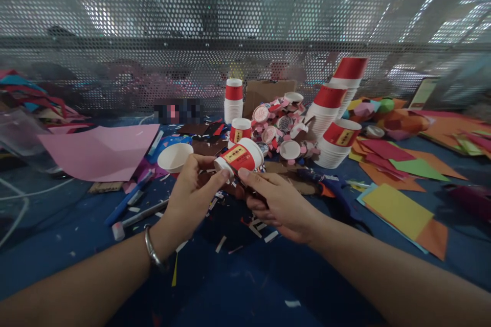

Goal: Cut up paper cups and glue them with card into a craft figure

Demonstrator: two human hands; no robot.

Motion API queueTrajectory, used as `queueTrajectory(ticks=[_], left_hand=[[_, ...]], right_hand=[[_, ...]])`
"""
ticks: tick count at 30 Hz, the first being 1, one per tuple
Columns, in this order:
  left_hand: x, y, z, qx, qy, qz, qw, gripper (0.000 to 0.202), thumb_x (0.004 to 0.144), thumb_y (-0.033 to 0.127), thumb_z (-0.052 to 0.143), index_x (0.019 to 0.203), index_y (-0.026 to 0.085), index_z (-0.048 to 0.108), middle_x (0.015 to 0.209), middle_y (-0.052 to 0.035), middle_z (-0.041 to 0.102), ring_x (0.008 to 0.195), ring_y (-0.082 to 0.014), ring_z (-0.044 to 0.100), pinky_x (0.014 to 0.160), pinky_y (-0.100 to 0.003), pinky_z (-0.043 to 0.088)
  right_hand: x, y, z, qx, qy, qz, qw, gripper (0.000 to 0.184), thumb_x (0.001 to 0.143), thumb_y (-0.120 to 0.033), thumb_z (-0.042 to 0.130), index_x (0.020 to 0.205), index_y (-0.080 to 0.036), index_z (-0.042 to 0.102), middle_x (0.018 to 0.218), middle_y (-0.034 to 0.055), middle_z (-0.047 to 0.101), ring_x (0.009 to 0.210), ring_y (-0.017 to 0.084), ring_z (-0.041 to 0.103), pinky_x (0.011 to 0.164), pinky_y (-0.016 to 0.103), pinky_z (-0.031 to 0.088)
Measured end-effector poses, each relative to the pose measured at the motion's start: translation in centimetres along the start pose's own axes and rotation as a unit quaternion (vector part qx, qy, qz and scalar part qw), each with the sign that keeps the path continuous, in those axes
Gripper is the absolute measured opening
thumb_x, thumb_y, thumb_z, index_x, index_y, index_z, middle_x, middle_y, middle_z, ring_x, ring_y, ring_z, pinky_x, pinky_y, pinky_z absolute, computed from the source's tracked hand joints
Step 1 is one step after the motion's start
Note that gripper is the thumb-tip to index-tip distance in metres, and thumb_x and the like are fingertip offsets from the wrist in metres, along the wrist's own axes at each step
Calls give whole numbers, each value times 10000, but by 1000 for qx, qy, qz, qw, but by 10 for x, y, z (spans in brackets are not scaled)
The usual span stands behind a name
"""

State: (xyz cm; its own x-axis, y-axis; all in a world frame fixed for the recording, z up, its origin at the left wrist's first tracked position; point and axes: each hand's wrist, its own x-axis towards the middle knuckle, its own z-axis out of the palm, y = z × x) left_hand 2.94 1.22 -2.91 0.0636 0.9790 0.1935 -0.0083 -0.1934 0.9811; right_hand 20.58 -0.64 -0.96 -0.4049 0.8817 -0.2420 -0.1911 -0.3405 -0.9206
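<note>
Red and white paper cup (242,157) is tipped on its side, up above the blue counter (233,286). It is one cup, with one yellow label on it. The label has dark writing, and more marks sit on the red part, but all of it is too small to read.

The left hand (194,184) has its grip pinched on the narrow end of the cup. One silver bracelet (151,246) is on that wrist. The right hand (268,196) has its thumb at the cup, with its fingers curled up under it. I cannot tell if that grip holds anything else.

One white paper cup (175,156) is near the left hand. Three stacks of red and white cups (337,145) stand to the right, and one stack (233,104) stands at the back. Between them is one heap of cut cup bits (284,127), too many to count. One pink paper sheet (102,150) and one blue pen (121,207) lie to the left.
</note>
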Motion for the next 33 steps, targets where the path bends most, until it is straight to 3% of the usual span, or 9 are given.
queueTrajectory(ticks=[5, 10, 14, 18, 25, 33], left_hand=[[1, 4, 0, 31, -49, -17, 998, 388, 910, 377, 712, 1241, 210, 598, 1141, -90, 751, 956, -231, 746, 833, -390, 603], [4, 9, -6, 23, -72, 19, 997, 303, 879, 335, 755, 1145, 220, 666, 1209, -96, 745, 1134, -289, 706, 859, -412, 616], [5, 11, -7, -45, -90, 3, 995, 311, 873, 322, 778, 1147, 214, 680, 1166, -92, 759, 1005, -259, 743, 808, -388, 633], [2, 15, -3, -75, -68, -21, 995, 313, 848, 305, 811, 1107, 177, 691, 1090, -82, 771, 888, -201, 748, 804, -335, 629], [-3, 15, 5, -100, -35, -51, 993, 262, 849, 293, 809, 1030, 149, 686, 947, -52, 749, 882, -176, 728, 822, -290, 599], [-10, 14, 11, -134, -19, -83, 987, 281, 823, 317, 836, 976, 145, 676, 932, -26, 734, 837, -129, 691, 829, -254, 588]], right_hand=[[-1, -1, 0, -10, 4, -6, 1000, 468, 885, -617, 690, 755, -198, 527, 498, -113, 325, 402, 41, 185, 379, 195, 98], [-5, -3, 1, -23, 7, -5, 1000, 476, 912, -613, 667, 743, -187, 539, 502, -110, 312, 414, 43, 193, 385, 200, 91], [-6, -3, -1, -22, -13, -21, 999, 466, 920, -594, 668, 738, -178, 561, 491, -109, 323, 410, 40, 197, 380, 198, 103], [-7, -6, -2, -28, -7, -31, 999, 488, 909, -605, 674, 714, -168, 578, 472, -103, 336, 400, 37, 211, 375, 196, 111], [-2, -5, -3, -1, 11, -20, 1000, 454, 927, -554, 676, 697, -175, 577, 462, -89, 380, 385, 37, 236, 365, 201, 110], [-1, 0, -2, -9, 20, -19, 1000, 473, 977, -520, 618, 662, -172, 563, 444, -101, 316, 375, 30, 199, 357, 170, 113]])
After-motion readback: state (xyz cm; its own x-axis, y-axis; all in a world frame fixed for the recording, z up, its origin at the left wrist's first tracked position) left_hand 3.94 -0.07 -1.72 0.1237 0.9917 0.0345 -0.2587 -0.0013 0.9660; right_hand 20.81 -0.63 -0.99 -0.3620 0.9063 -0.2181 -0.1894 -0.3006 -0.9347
